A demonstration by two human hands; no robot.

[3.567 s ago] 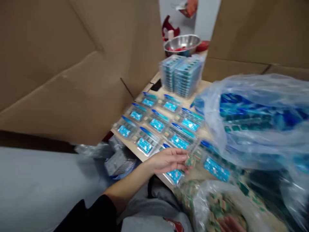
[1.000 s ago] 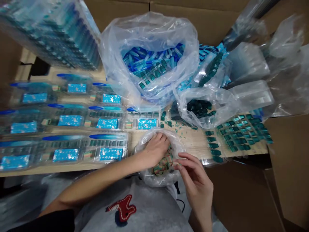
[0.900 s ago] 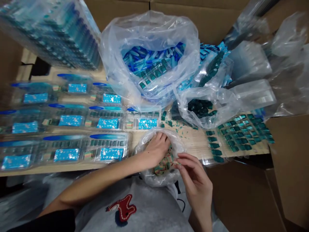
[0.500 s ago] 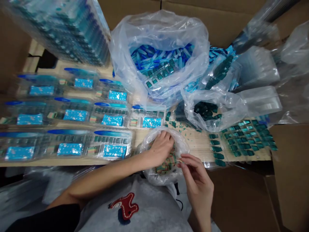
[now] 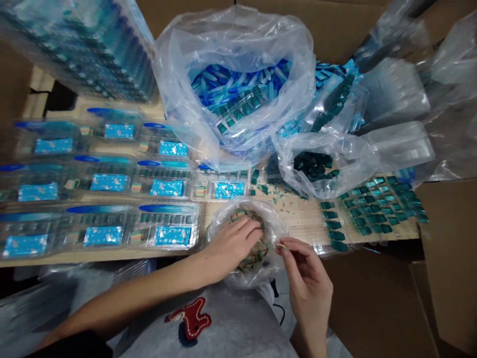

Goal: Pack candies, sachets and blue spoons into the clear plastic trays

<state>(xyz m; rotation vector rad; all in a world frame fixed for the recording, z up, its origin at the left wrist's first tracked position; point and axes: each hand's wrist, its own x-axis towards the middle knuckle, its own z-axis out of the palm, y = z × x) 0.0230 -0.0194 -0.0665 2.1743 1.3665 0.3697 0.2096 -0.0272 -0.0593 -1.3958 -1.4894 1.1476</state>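
My left hand (image 5: 231, 242) reaches into a small clear plastic bag (image 5: 274, 223) of striped multicoloured erasers (image 5: 257, 251) at the table's near edge, fingers curled among them. My right hand (image 5: 306, 276) is beside the bag's right rim, thumb and fingers pinched on one small striped eraser (image 5: 280, 244). To the left, clear blister trays (image 5: 167, 226) lie in rows, each with a blue pen, green squares and a blue card.
A big clear bag (image 5: 238, 74) of blue pens and green pieces stands behind. A smaller bag (image 5: 316, 166) of dark green pieces lies to the right, with loose green squares (image 5: 372, 206) on the wooden table (image 5: 301, 221). Stacked trays (image 5: 82, 49) sit far left. Cardboard walls surround.
Since a second ago my right hand has drawn back from the bag with a small eraser pinched in it. My left hand has shifted slightly inside the bag.
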